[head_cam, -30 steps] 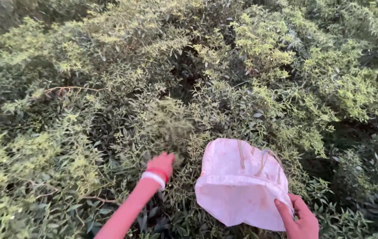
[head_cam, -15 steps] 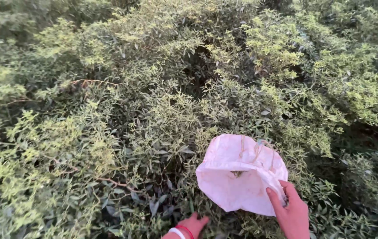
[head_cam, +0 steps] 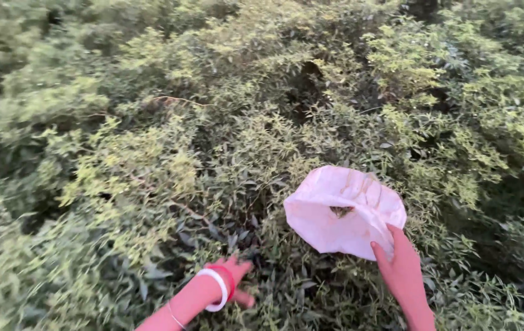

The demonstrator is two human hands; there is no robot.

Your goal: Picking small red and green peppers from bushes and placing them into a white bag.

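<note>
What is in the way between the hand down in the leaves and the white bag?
Only leafy bush twigs lie between the left hand and the white bag, which the right hand holds open by its rim. Nothing solid blocks the gap. A few leaves show inside the bag.

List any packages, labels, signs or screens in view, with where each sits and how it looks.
Bag: the only package, a thin white plastic bag, crumpled and held open over the bushes at lower right; the right hand grips its near rim, and a few leaves show inside.
Labels, signs, screens: none in view.
</note>
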